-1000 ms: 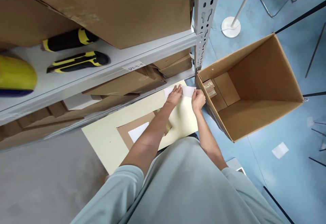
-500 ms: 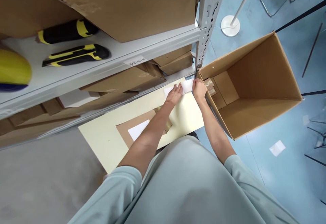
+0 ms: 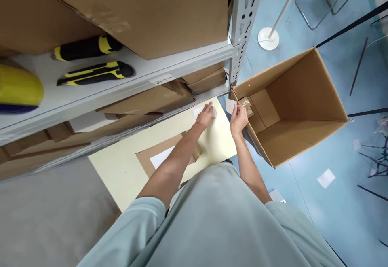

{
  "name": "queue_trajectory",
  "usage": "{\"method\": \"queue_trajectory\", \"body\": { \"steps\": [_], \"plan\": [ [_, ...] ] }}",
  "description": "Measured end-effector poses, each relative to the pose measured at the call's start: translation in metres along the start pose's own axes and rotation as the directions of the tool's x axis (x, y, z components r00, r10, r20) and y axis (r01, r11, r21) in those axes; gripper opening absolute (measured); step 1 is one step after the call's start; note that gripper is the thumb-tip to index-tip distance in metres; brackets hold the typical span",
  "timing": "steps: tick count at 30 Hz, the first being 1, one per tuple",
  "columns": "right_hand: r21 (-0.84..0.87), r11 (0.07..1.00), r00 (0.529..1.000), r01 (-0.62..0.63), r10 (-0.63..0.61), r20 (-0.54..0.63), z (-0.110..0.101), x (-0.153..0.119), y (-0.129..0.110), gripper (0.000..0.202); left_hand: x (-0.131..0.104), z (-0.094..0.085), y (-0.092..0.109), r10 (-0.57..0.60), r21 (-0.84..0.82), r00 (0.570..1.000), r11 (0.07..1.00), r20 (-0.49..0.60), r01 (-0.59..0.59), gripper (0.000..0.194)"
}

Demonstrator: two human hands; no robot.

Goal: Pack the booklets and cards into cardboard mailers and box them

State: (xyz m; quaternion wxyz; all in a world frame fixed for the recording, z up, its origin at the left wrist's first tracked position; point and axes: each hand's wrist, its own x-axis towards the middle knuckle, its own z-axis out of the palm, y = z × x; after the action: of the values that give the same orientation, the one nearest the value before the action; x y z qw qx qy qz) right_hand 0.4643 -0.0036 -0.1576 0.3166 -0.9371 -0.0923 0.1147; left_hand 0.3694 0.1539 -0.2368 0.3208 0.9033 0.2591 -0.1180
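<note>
My left hand (image 3: 205, 115) is on a cream board, its fingers closed at a white paper strip (image 3: 198, 111) that shows on both sides of the hand. Part of that strip lies hidden under the fingers. A small white paper slip (image 3: 230, 105) is pinched between the fingertips of my right hand (image 3: 238, 120), raised beside the near rim of a big cardboard box (image 3: 303, 137). Below my left forearm, a flat brown cardboard piece (image 3: 144, 161) with a white sheet (image 3: 161, 156) on it lies on the cream board (image 3: 118, 170).
A metal shelf (image 3: 194, 56) with cartons runs along the left and top. On it lie two black-and-yellow cutters (image 3: 97, 74) and a yellow-and-blue roll (image 3: 20, 85). Small packets (image 3: 247, 105) sit inside the big box. A white stand base (image 3: 268, 39) and a paper (image 3: 326, 178) are on the blue floor.
My right hand has come away from my left with a separate slip of paper, moving slightly down. My left hand stays at the strip on the board. The view has shifted a little.
</note>
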Motion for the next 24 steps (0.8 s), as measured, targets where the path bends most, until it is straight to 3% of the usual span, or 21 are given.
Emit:
{"method": "queue_trajectory", "body": {
  "steps": [3, 5, 8, 9, 11, 13, 15, 17, 19, 20, 21, 22, 24],
  "plan": [
    [0.077, 0.983, 0.983, 0.164, -0.157, -0.094, -0.009, -0.015, -0.013, 0.048, -0.025, -0.025, 0.029, -0.096, -0.360, 0.983, 0.932, -0.159, 0.033, 0.075],
    [0.113, 0.930, 0.934, 0.349, -0.336, -0.121, -0.015, -0.033, -0.020, 0.044, -0.059, -0.043, 0.052, -0.217, -0.703, 0.956, 0.711, -0.196, 0.017, 0.072],
    [0.151, 0.757, 0.768, 0.636, -0.640, -0.027, -0.020, -0.074, -0.032, 0.034, -0.126, -0.067, 0.078, -0.272, -0.987, 0.960, 0.161, -0.070, -0.026, 0.068],
    [0.168, 0.692, 0.700, 0.702, -0.714, 0.014, -0.021, -0.091, -0.036, 0.030, -0.148, -0.073, 0.082, -0.307, -0.999, 0.951, 0.034, -0.047, -0.038, 0.066],
    [0.219, 0.584, 0.582, 0.782, -0.809, 0.080, -0.022, -0.123, -0.044, 0.025, -0.190, -0.085, 0.082, -0.388, -0.993, 0.921, -0.092, -0.026, -0.067, 0.057],
    [0.298, 0.513, 0.499, 0.805, -0.857, 0.127, -0.025, -0.150, -0.051, 0.023, -0.223, -0.096, 0.072, -0.461, -0.991, 0.887, -0.112, -0.013, -0.073, 0.056],
    [0.367, 0.503, 0.485, 0.783, -0.862, 0.145, -0.031, -0.168, -0.058, 0.023, -0.250, -0.105, 0.057, -0.501, -0.996, 0.865, -0.070, -0.008, -0.050, 0.060],
    [0.407, 0.575, 0.575, 0.710, -0.807, 0.138, -0.037, -0.177, -0.065, 0.025, -0.273, -0.113, 0.040, -0.509, -0.999, 0.861, 0.037, -0.017, 0.002, 0.065],
    [0.463, 0.674, 0.693, 0.575, -0.702, 0.162, -0.044, -0.178, -0.072, 0.031, -0.294, -0.122, 0.025, -0.468, -0.979, 0.883, 0.185, -0.016, 0.080, 0.070],
    [0.509, 0.707, 0.721, 0.492, -0.658, 0.218, -0.048, -0.177, -0.076, 0.035, -0.304, -0.127, 0.018, -0.432, -0.959, 0.902, 0.258, -0.011, 0.112, 0.070],
    [0.557, 0.727, 0.714, 0.402, -0.629, 0.306, -0.051, -0.176, -0.079, 0.039, -0.313, -0.131, 0.012, -0.394, -0.936, 0.919, 0.326, -0.007, 0.133, 0.070],
    [0.594, 0.742, 0.676, 0.311, -0.612, 0.410, -0.055, -0.177, -0.083, 0.043, -0.322, -0.135, 0.008, -0.364, -0.915, 0.931, 0.378, -0.009, 0.139, 0.070],
    [0.616, 0.773, 0.566, 0.156, -0.580, 0.585, -0.060, -0.181, -0.091, 0.050, -0.339, -0.144, 0.001, -0.357, -0.901, 0.933, 0.417, -0.039, 0.122, 0.071]
  ]
}}
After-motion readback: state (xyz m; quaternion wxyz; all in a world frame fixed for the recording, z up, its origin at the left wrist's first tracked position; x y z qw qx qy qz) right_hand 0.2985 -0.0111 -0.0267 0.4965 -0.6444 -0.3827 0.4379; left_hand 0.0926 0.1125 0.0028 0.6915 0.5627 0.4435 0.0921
